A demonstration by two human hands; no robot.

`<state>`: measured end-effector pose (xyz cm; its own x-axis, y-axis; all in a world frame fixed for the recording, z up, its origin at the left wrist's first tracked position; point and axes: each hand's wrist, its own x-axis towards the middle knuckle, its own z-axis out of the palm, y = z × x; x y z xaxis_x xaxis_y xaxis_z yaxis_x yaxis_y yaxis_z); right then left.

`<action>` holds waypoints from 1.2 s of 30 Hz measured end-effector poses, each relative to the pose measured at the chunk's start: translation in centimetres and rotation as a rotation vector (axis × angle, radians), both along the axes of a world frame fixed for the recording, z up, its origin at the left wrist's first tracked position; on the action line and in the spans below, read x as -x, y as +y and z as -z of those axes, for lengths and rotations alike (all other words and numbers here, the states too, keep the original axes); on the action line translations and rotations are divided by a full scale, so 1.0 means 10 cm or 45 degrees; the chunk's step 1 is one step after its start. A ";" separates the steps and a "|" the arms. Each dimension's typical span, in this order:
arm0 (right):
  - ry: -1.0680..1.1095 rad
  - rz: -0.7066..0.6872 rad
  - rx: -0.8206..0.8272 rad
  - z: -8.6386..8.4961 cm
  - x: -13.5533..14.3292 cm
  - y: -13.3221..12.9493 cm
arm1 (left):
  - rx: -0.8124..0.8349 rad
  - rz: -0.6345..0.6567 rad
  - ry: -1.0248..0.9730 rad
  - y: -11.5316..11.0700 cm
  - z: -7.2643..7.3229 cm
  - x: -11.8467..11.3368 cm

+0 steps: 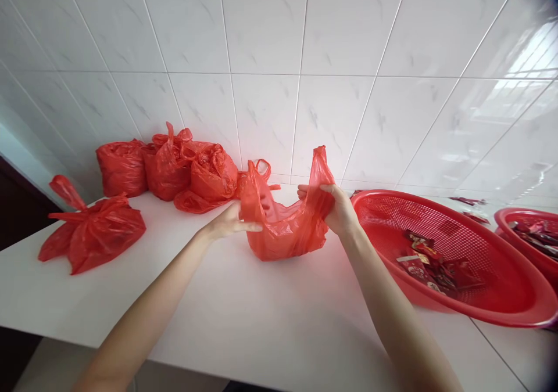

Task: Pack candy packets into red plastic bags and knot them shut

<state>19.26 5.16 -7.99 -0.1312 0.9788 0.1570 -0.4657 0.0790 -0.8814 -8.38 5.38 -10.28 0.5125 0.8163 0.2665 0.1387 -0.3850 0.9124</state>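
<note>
A red plastic bag is held upright over the white table, its mouth spread between two raised handles. My left hand grips its left side, the thumb pointing right across the front and the other fingers hidden behind the plastic. At the right handle, my right hand pinches the plastic between thumb and fingers, with some fingertips showing inside past the handle. The bag's lower part is near or on the table; its inside is mostly hidden.
Several filled red bags stand by the tiled wall at the back left. Another tied red bag lies at the left. A large red basket with small packets sits at the right, beside a second red basket. The white table has its front edge below.
</note>
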 end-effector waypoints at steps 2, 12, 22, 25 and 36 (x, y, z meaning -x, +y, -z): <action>0.039 -0.001 0.025 0.01 -0.01 0.01 | 0.062 -0.015 0.003 0.01 0.00 -0.05; 0.078 0.222 0.251 0.14 -0.12 0.17 | 0.060 -0.254 -0.166 0.02 -0.37 -0.37; 0.068 0.166 0.270 0.18 -0.10 0.16 | 0.061 -0.417 -0.016 0.36 0.02 -0.22; 0.085 0.131 0.289 0.15 -0.08 0.13 | 0.066 -0.328 -0.185 0.34 -0.09 -0.27; -0.027 0.026 0.143 0.16 -0.01 0.06 | -0.102 -0.346 -0.349 0.34 -0.39 -0.46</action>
<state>19.36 5.72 -9.55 -0.1131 0.9926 0.0439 -0.4458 -0.0112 -0.8951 -3.74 8.73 -6.35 0.1818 0.8834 0.4320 0.0005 -0.4394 0.8983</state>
